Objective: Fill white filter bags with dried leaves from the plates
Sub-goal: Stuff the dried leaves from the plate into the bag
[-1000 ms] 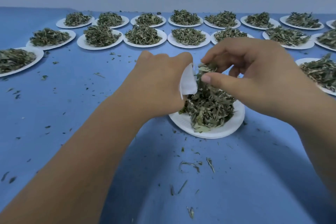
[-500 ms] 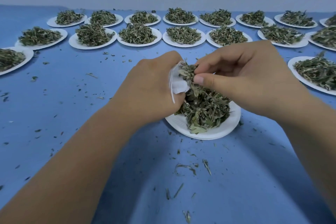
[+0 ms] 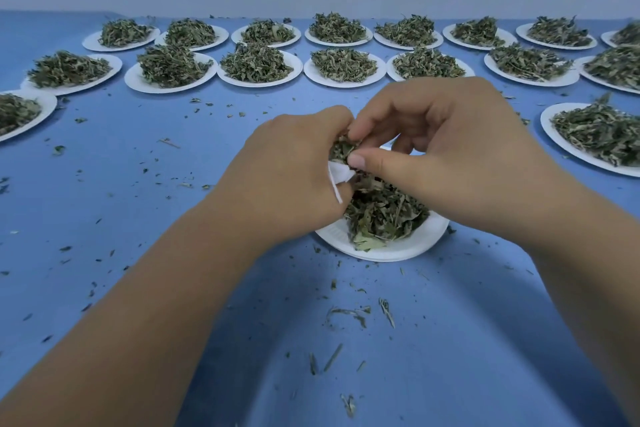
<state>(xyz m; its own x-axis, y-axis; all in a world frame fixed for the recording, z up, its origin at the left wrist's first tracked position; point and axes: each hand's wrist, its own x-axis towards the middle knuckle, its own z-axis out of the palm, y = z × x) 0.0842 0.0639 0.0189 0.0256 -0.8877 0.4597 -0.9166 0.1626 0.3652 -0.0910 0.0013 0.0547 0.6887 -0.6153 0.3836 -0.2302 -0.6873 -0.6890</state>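
One white filter bag [image 3: 337, 174] is mid-fill: left hand [image 3: 294, 180] grips it, right hand [image 3: 436, 142] pinches dried leaves [image 3: 341, 149] in. Many heaped plates [image 3: 346, 84] across the upper frame look untouched.

Matt blue tablecloth [image 3: 104, 204]; paper plates [image 3: 398, 250]

We grip a small white paper filter bag [image 3: 337, 174] in our left hand [image 3: 287, 177]; our right hand [image 3: 450, 149], just beside it, pinches dried green leaves [image 3: 341, 149] at the bag's mouth, above a round white paper plate [image 3: 408, 246].
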